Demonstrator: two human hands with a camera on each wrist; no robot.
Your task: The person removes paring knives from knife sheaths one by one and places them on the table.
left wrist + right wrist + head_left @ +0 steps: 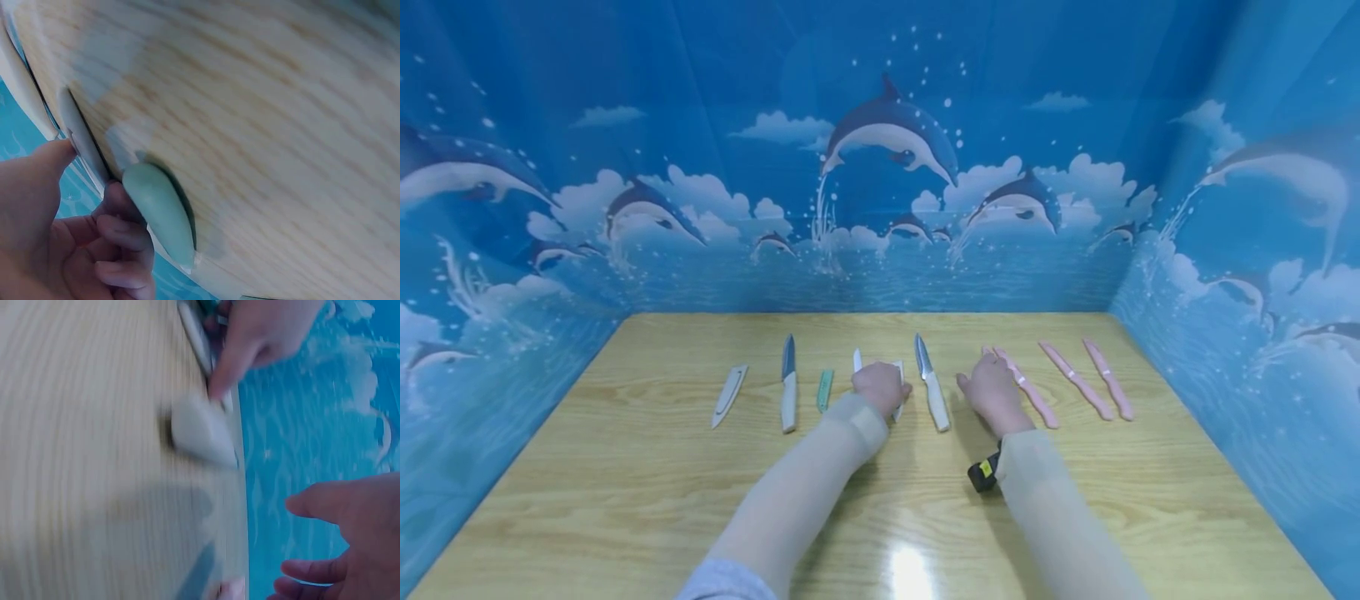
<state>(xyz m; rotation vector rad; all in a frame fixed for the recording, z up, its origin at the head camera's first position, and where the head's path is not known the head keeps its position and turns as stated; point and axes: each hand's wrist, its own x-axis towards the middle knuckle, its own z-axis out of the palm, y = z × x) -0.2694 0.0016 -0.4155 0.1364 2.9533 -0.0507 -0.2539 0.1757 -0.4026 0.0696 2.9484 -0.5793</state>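
My left hand (pixel 880 385) is at the middle of the row, its thumb and index finger on either side of a white knife sheath (pixel 87 140) on the table. Beside its fingers lies a green-handled knife (pixel 159 209); only its pale blade (pixel 857 359) shows past the hand in the head view. To the right is a white-handled knife (pixel 934 392) with a dark blade. Near the pink knives my right hand (pixel 992 392) hovers with fingers extended and nothing in them. It partly hides one pink item behind it.
Left of the hands lie a green sheath (pixel 825 390), another white-handled knife (pixel 788 396) and a white sheath (pixel 730 396). Several pink knives, including one (pixel 1075 379) with a white band, lie at the right. A dolphin-print curtain (pixel 880 275) encloses the wooden table (pixel 647 467).
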